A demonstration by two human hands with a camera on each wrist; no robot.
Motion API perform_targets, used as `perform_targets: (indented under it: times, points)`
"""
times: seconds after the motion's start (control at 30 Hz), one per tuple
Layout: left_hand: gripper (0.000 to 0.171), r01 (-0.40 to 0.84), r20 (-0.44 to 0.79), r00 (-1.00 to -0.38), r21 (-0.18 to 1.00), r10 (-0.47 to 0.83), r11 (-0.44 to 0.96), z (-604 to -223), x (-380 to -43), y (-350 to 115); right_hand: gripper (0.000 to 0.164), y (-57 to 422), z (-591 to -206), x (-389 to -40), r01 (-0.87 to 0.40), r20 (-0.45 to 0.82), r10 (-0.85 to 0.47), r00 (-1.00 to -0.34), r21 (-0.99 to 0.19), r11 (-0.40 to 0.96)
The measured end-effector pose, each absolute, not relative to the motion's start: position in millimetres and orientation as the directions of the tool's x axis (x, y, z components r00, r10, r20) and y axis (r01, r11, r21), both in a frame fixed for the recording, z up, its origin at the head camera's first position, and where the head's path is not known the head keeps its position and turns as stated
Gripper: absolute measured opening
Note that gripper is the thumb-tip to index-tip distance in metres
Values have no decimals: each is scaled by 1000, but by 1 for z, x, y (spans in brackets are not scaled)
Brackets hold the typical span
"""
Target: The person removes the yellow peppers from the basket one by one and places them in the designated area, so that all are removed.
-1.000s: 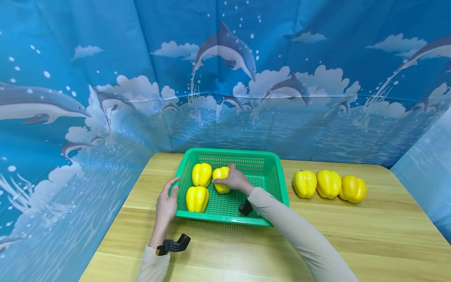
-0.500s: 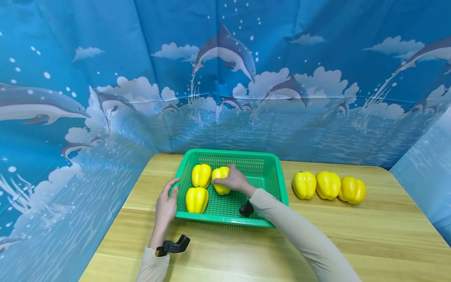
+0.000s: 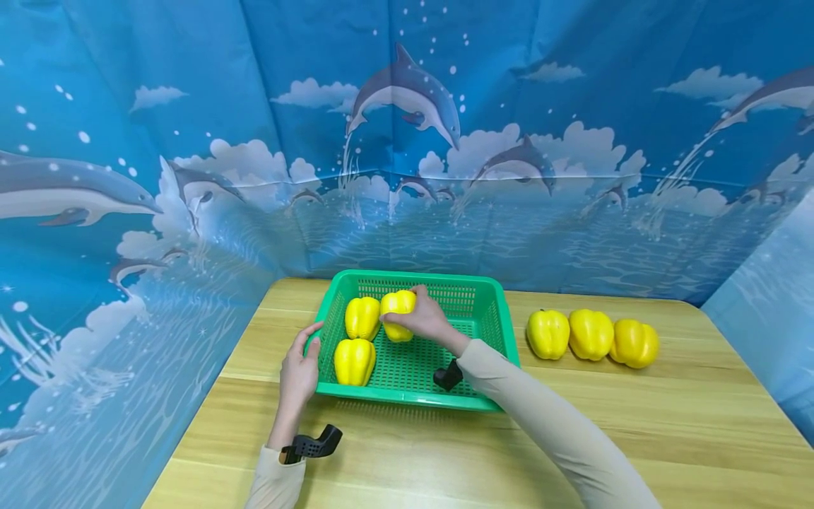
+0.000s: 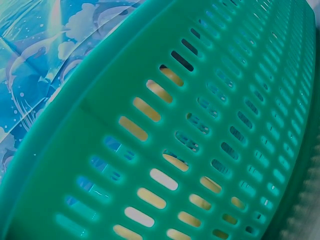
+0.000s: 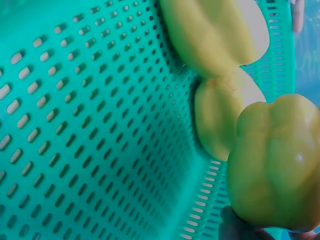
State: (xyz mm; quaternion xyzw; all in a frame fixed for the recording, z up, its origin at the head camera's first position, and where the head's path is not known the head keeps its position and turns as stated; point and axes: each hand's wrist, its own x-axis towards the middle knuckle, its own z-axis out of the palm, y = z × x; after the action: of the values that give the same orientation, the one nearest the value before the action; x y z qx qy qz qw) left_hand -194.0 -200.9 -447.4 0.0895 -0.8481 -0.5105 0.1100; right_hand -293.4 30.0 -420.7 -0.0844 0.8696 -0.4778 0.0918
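Note:
My right hand [image 3: 427, 316] grips a yellow bell pepper [image 3: 396, 311] inside the green plastic basket [image 3: 407, 397]. That bell pepper [image 5: 275, 165] fills the lower right of the right wrist view, with dark fingertips beneath it. Two more yellow bell peppers lie along the basket's left side, one at the back [image 3: 362, 318] and one in front [image 3: 354, 362]. My left hand [image 3: 299, 367] rests against the basket's left rim, fingers extended and thumb up. In the left wrist view the slotted basket wall [image 4: 100, 145] hides that hand, and pale yellow shows through its slots.
Right of the basket, three yellow bell peppers [image 3: 591, 334] stand in a row on the wooden table [image 3: 407, 459]. A blue dolphin-print backdrop [image 3: 407, 177] hangs behind the table. Each wrist carries a black camera mount [image 3: 314, 443].
My right hand has moved the held bell pepper slightly up and away, toward the basket's back wall. The left hand has stayed at the rim.

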Motion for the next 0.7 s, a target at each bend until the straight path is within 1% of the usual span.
perform_targets:
  times: [0.23, 0.4, 0.7]
  points:
    - [33, -50, 83, -961, 886, -265, 461, -448, -194, -201, 79, 36, -415, -290, -42, -71, -224, -972, -886, 463]
    - [34, -56, 79, -962, 881, -263, 469, -448, -195, -202, 83, 41, -409, -286, -42, -59, -220, -974, -903, 427]
    - [33, -59, 70, -962, 888, -262, 455, -447, -194, -202, 90, 50, -395, -280, -59, -19, -175, -984, -902, 427]
